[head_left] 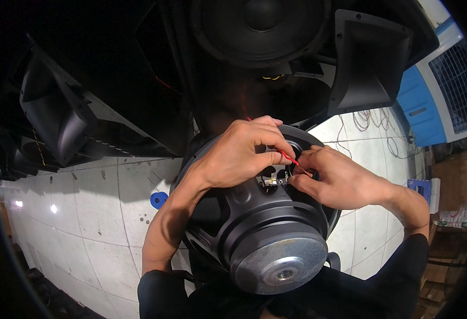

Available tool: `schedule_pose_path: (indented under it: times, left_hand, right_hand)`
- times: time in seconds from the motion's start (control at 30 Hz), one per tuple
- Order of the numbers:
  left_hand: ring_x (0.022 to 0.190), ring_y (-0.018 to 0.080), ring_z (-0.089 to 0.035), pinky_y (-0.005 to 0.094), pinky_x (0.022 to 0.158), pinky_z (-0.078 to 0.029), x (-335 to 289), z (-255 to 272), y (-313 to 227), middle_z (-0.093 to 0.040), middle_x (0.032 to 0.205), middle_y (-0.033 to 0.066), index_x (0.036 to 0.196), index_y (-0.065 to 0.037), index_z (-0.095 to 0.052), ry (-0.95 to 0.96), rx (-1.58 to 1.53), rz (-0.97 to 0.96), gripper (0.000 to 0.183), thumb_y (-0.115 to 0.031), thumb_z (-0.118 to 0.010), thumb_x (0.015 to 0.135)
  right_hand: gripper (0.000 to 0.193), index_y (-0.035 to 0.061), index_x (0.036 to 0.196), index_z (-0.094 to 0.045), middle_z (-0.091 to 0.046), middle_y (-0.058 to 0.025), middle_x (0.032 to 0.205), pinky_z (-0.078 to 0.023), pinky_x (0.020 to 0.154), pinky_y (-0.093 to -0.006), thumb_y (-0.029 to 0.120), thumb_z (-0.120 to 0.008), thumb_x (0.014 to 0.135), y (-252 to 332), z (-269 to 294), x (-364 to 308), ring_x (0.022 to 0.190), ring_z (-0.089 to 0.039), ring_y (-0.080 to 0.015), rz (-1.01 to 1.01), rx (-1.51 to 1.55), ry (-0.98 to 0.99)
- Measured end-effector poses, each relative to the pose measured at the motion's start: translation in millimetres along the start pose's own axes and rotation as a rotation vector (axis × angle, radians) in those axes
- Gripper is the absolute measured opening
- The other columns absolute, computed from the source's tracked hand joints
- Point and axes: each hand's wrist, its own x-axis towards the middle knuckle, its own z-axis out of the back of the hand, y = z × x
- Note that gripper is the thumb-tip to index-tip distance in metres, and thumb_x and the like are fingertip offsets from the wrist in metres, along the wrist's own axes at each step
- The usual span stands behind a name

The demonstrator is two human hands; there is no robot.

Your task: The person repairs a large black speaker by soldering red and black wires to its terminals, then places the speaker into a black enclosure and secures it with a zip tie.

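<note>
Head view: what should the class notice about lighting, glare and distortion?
Head view: on the white tiled floor, joints bow and glare spots shine at left; head view: the round silver metal magnet plate catches a sheen, while the angular black speaker cabinet sinks into shadow.

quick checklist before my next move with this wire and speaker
1. Red wire in the grip of the left hand: ok, between thumb and fingers.
2. Bare copper end at the fingers of the right hand: ok.
3. Metal terminal in view: ok, partly beside the right fingertips.
4. Copper end attached to terminal: not ok, visible strands sit apart.
5. Magnet side of the speaker showing: ok.
6. Wire's far end secured: cannot tell, lost in darkness.
</note>
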Motion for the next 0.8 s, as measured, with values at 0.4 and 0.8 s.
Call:
schedule_pose_path:
  times: [0.4,0.8]
  left_hand:
    - [0.085,0.0214,-0.068,0.0476,0.111,-0.042,0.9,-2.5,-0.3,-0.076,0.085,0.0090,0.090,-0.004,-0.080,-0.015,-0.018,-0.001,0.013,-0.001,-0.076,0.078]
    - [0.086,0.0210,-0.068,0.0473,0.112,-0.042,0.8,-2.3,-2.4,-0.077,0.087,0.0090,0.091,-0.003,-0.080,-0.013,0.003,0.040,0.013,-0.001,-0.076,0.078]
  right_hand:
    - [0.013,0.0046,0.101,-0.078,-0.071,-0.0099,0.088,-0.048,0.069,-0.0344,0.009,-0.076,0.089,-45.1,3.3,-6.3,0.083,-0.062,-0.0225,0.691,-0.337,-0.514]
    - [0.029,0.0014,0.103,-0.078,-0.075,-0.0094,0.094,-0.054,0.066,-0.0275,0.011,-0.080,0.075,-56.9,-8.7,10.1,0.081,-0.070,-0.0177,1.267,-1.007,-0.634]
